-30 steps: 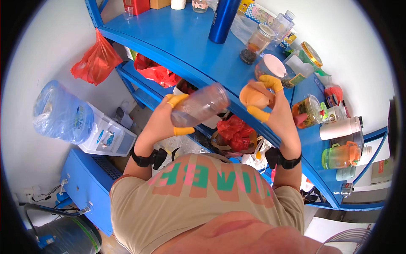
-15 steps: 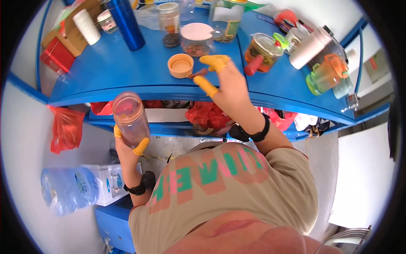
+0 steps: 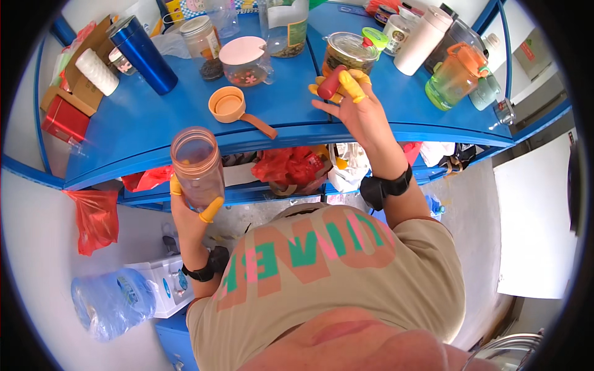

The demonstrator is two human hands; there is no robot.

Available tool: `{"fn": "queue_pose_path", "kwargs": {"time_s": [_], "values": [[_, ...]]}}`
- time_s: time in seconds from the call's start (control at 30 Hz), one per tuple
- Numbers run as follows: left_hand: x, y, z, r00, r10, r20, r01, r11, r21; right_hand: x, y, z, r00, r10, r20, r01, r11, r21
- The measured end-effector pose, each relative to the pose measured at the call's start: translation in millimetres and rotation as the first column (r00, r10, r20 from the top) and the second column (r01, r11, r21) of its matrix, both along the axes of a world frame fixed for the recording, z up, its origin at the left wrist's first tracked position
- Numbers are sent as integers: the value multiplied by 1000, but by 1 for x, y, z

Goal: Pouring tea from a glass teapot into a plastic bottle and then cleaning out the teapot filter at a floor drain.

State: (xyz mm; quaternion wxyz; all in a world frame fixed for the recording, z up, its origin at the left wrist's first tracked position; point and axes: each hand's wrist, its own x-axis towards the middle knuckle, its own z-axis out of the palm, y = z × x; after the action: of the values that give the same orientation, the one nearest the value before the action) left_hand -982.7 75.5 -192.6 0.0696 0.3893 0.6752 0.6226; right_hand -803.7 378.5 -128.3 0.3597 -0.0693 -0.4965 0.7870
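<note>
My left hand [image 3: 190, 214], with yellow finger cots, is closed round a clear pinkish bottle [image 3: 201, 179]. The bottle's open mouth faces up, and no lid is on it. A peach-coloured lid [image 3: 226, 104] with a brown strap lies on the blue table by the front edge. My right hand [image 3: 362, 114], also in yellow finger cots, has its fingers round the red handle of a glass teapot [image 3: 348, 54]. Dark leaves and amber liquid show in the teapot, which stands on the table with its clear cover on. Part of the handle grip is hidden by the fingers.
On the blue table [image 3: 148, 130], a pink-lidded jar [image 3: 245, 65], a dark-filled jar [image 3: 204, 46] and a blue flask [image 3: 143, 55] stand left of the teapot. To its right are a pale flask [image 3: 424, 40] and a green-orange bottle [image 3: 456, 77]. Bags hang below.
My right hand has moved right from the lid's strap to the teapot's handle. The lid now lies free with its strap pointing right. My left hand still holds the bottle.
</note>
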Motion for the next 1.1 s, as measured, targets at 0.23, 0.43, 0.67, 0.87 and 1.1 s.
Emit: {"fn": "queue_pose_path", "kwargs": {"time_s": [0.23, 0.43, 0.67, 0.87, 1.1], "values": [[2, 6, -5, 1000, -28, 7, 28, 1000, -12, 53, 21, 28, 918, -117, 380, 101, 993, 64], [8, 16, 8, 996, -87, 20, 88, 996, -29, 89, 53, 70, 622, -410, 667, -75, 817, 572], [12, 29, 10, 988, -146, -47, 142, 987, -74, 55, 55, 83, 356, -639, 682, -324, 600, 732], [11, 25, 2, 989, -136, -50, 132, 987, -92, 51, 78, 54, 376, -722, 580, -345, 472, 811], [18, 22, 12, 970, -221, 98, 229, 971, -72, 62, 75, 59, 490, -707, 510, -258, 441, 859]]}}
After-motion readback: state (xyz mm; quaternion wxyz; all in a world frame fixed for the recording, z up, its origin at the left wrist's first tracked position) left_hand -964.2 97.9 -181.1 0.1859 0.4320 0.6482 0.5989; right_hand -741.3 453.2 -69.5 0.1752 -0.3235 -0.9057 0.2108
